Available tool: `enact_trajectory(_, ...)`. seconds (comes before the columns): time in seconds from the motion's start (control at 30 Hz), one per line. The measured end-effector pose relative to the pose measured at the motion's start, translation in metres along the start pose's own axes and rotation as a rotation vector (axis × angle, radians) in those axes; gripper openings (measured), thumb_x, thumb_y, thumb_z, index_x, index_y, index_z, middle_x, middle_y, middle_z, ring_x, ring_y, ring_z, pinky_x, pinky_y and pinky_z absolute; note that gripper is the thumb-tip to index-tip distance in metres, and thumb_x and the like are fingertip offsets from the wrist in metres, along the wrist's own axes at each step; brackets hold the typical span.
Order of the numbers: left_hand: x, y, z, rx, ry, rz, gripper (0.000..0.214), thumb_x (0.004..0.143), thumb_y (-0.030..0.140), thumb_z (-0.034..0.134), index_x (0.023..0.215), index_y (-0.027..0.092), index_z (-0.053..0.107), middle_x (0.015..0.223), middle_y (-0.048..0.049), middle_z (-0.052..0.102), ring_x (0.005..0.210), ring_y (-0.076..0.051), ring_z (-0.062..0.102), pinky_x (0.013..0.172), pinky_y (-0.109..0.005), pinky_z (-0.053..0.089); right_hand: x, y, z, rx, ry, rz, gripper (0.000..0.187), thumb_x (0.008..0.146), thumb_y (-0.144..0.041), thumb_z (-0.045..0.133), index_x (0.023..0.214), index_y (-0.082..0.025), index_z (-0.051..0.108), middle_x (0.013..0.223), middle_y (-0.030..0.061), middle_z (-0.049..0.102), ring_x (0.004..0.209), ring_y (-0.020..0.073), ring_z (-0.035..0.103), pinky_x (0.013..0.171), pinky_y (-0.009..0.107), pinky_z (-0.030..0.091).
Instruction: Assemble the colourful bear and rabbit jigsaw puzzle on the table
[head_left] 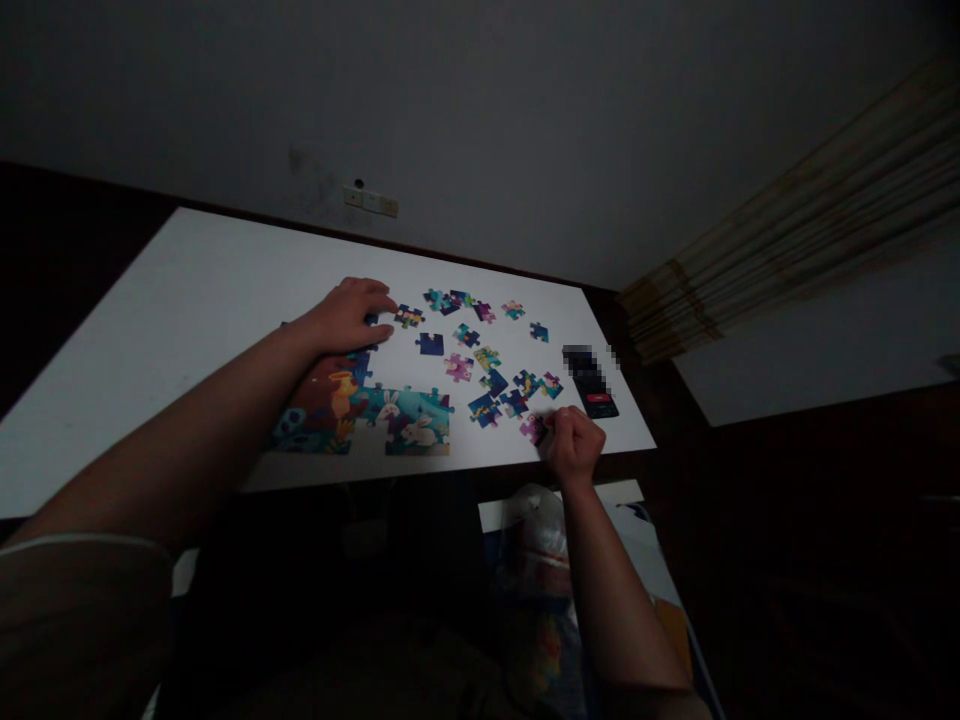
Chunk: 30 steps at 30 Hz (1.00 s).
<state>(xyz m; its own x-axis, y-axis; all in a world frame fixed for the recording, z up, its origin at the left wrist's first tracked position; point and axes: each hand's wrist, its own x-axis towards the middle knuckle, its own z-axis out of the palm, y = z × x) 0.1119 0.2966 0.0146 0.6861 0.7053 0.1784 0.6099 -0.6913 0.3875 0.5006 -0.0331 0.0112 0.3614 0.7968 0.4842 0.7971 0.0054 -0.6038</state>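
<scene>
My left hand (pixel 351 315) lies over the upper edge of a partly joined jigsaw puzzle (pixel 322 405), thumb and fingers apart. Its fingertips are close to a loose puzzle piece (pixel 409 316); whether they touch it I cannot tell. The joined part shows an orange animal and white rabbits, with a gap in its upper right side. Near the front edge of the table, my right hand (pixel 576 440) is closed in a fist beside a pink and purple puzzle piece (pixel 533 429). Its curled fingers hide whatever may be inside. A dark blue piece (pixel 430 344) lies between the hands.
Several loose pieces (pixel 491 381) are spread across the right half of the white table (pixel 187 300). A phone (pixel 596 385) lies by the right edge. Below the table, a plastic bag (pixel 541 535) sits close to my right forearm. A wall with sockets (pixel 370 201) stands behind.
</scene>
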Motion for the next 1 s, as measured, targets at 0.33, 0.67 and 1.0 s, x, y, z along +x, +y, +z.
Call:
enact_trajectory(0.33,-0.003,-0.004,-0.005,0.112,-0.005,-0.078,0.071,0.105,0.059,0.055,0.162,0.023,0.079,0.174,-0.0193,0.071,0.162,-0.049,0.061,0.139,-0.069,0.046,0.002,-0.004,0.001,-0.036,0.010,-0.028,0.070,0.124,-0.070,0.042,0.068,-0.032,0.059,0.064,0.0039,0.063,0.064,0.0248,0.061,0.068,0.042,0.044)
enact_trajectory(0.67,-0.007,-0.009,-0.005,0.109,0.015,-0.124,0.068,0.107,0.058,0.057,0.164,0.026,0.077,0.174,-0.0186,0.070,0.158,-0.048,0.062,0.137,-0.068,0.049,0.016,-0.011,0.005,0.066,-0.035,0.086,0.062,0.119,-0.071,0.056,0.076,-0.029,0.072,0.071,0.0047,0.072,0.069,0.0260,0.067,0.068,0.040,0.050)
enact_trajectory(1.0,-0.013,-0.001,-0.004,0.121,0.024,-0.131,0.066,0.112,0.053,0.055,0.168,0.022,0.071,0.176,-0.0219,0.068,0.159,-0.049,0.061,0.134,-0.071,0.052,0.143,-0.099,0.094,-0.220,-0.608,-0.283,0.053,0.118,-0.034,0.058,0.165,-0.023,0.078,0.160,0.0194,0.082,0.149,0.0418,0.072,0.130,0.062,0.055)
